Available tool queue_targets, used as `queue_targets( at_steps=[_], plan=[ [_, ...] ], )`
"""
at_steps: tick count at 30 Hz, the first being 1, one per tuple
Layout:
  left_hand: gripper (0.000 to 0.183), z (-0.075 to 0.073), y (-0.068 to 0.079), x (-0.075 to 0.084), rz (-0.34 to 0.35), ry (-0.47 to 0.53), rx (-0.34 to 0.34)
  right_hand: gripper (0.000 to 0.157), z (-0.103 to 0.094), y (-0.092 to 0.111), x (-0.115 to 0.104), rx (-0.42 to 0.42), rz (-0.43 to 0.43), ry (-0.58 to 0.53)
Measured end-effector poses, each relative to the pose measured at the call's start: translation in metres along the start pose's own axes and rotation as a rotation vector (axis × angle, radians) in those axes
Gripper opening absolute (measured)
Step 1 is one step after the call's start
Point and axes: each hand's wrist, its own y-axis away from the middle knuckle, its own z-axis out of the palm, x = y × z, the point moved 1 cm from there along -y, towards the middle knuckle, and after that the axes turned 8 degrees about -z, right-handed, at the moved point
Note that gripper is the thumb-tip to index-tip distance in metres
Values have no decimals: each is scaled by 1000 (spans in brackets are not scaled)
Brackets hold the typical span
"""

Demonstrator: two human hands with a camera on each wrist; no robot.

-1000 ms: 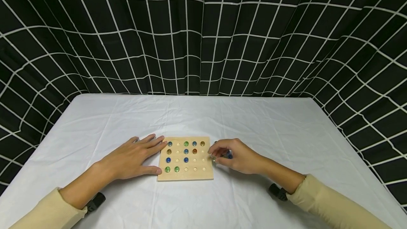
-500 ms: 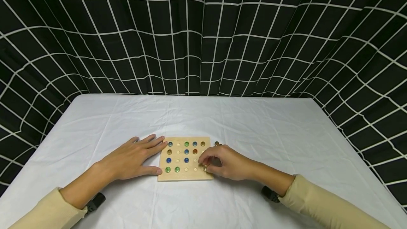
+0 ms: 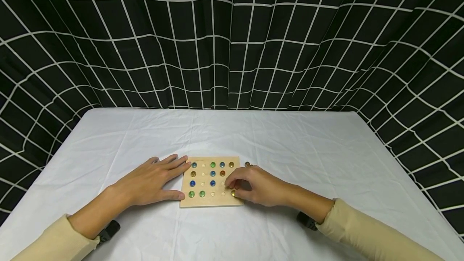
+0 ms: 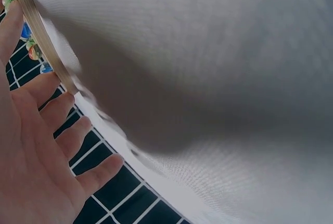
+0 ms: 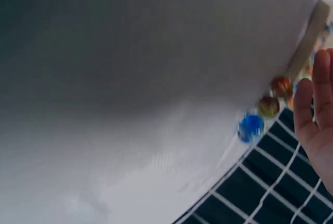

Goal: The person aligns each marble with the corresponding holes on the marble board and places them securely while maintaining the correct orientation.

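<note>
The left hand (image 3: pixel 150 181) lies flat on the white cloth of the counter (image 3: pixel 290 148). Its fingers (image 3: pixel 174 161) are straight and spread out, holding nothing. The fingertips and the thumb touch the left edge of the wooden board (image 3: pixel 211 199). In the left wrist view, the fingers (image 4: pixel 57 110) are open beside the thin edge of the board (image 4: pixel 39 31).

The right hand (image 3: pixel 259 186) rests at the right side of the board, near its front corner. Its fingers (image 3: pixel 232 181) are curled, and the thumb and first finger pinch a yellow marble (image 3: pixel 233 193). The marble is down at the board, over the front right hole.

The board sits in the middle of the counter, between the two hands. Blue, green and orange marbles (image 3: pixel 212 173) sit in many of its little holes.

More loose marbles (image 3: pixel 248 164) lie on the cloth just behind the right hand. The right wrist view shows three of them in a row: a blue marble (image 5: pixel 251 126), a brownish marble (image 5: pixel 269 106) and an orange marble (image 5: pixel 281 85).
</note>
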Motion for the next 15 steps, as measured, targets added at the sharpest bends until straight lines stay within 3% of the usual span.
queue_targets(
  at_steps=[9, 15],
  plan=[
    [88, 0, 0, 0, 4, 5, 4, 26, -34, 17, 21, 162, 13, -17],
    [88, 1, 0, -1, 7, 0, 3, 27, -47, 29, 39, 195, 75, 25]
  ],
)
